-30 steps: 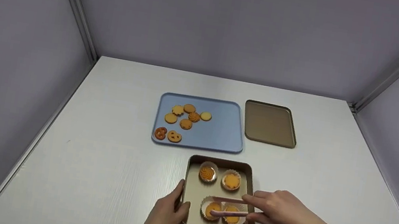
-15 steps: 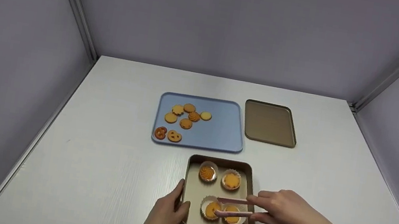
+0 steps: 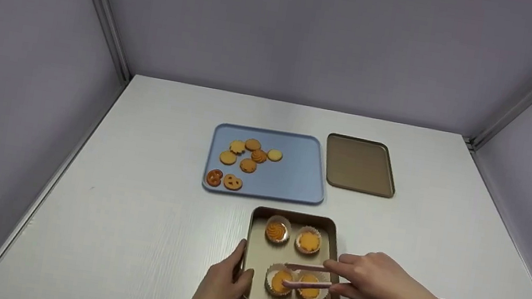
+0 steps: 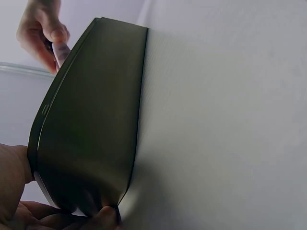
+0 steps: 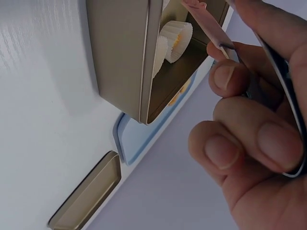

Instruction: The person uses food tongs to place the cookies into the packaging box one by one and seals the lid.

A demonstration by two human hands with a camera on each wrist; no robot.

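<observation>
My left hand (image 3: 219, 282) holds a square gold baking tin (image 3: 256, 245) by its near left side, thumb at the rim. In the left wrist view, fingers wrap the corner of the tin (image 4: 96, 105). My right hand (image 3: 383, 283) grips pink-tipped tongs (image 3: 311, 286) reaching in over the right rim. The tongs' lower tip touches or overlaps a round cookie (image 3: 281, 281) in the near left paper cup (image 3: 274, 272); I cannot tell if it is pinched. Beside it sits another cupped cookie (image 3: 309, 287). Behind are a swirl cookie (image 3: 276, 231) and a flower-shaped cookie (image 3: 309, 241) in cups.
Past the tin lies a blue tray (image 3: 294, 172) with several cookies on its left part, among them a pretzel (image 3: 214, 177). To its right is a flat gold lid (image 3: 361, 165). Grey walls (image 3: 283, 31) enclose the white table (image 3: 133, 193) at the back and sides.
The right hand and tongs moved slightly right, then back left. The near left paper cup and its cookie have shifted a little left. The left hand has stayed still.
</observation>
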